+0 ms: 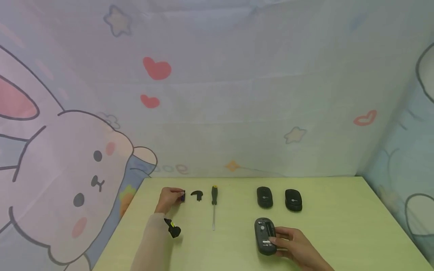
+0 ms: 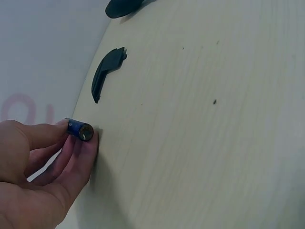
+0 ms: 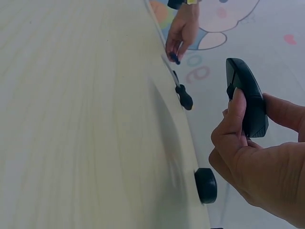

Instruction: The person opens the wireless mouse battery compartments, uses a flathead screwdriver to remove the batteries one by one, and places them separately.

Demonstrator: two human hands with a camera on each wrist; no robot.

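Note:
At the table's left side my left hand point(image 1: 168, 199) pinches a small blue battery point(image 2: 79, 129) between thumb and fingers, its flat end visible in the left wrist view. A black curved cover piece point(image 1: 197, 194) lies just right of that hand. My right hand point(image 1: 294, 244) grips a dark computer mouse point(image 1: 262, 238) by its right side, near the front of the table. The mouse's underside faces up in the head view, with a label and a long open slot point(image 1: 270, 228). In the right wrist view the mouse point(image 3: 249, 102) is seen edge-on, between thumb and fingers.
A screwdriver point(image 1: 214, 205) lies lengthwise right of the cover piece, its handle away from me. Two more black mice point(image 1: 264, 197) sit side by side behind the held one. A cartoon-printed cloth point(image 1: 220, 113) rises behind the table's far edge point(image 1: 237, 178).

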